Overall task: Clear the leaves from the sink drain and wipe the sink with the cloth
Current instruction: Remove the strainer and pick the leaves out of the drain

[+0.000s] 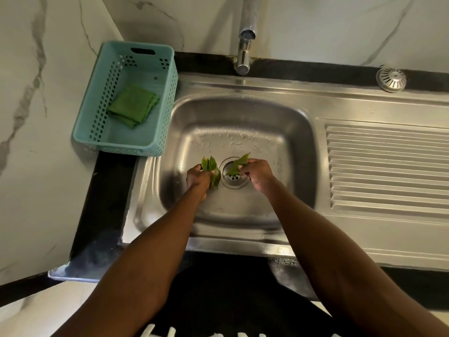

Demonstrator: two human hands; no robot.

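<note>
Both bare arms reach down into the stainless-steel sink basin (243, 113), whose floor carries scattered water droplets behind the round metal drain (233, 176). The left hand (198, 177) has its fingers curled round a small bunch of green leaves (211, 171), held just left of the drain opening, their tips sticking up past the knuckles. The right hand (258, 173) pinches a single long green leaf (237, 164) that lies across the drain's upper edge, its point aimed up and to the right.

The folded green cloth (133, 106) lies untouched on the floor of a pale teal perforated plastic basket (167, 93), which stands on the black counter at the sink's left rim, against the white marble-patterned wall. A chrome tap (244, 53) rises behind the basin, its spout overhead. A domed metal strainer cap (391, 79) sits upside down on the black ledge at the far right, above the ribbed steel draining board (386, 166).

White lettering shows on the person's dark garment at the bottom edge, cut off and unreadable.
</note>
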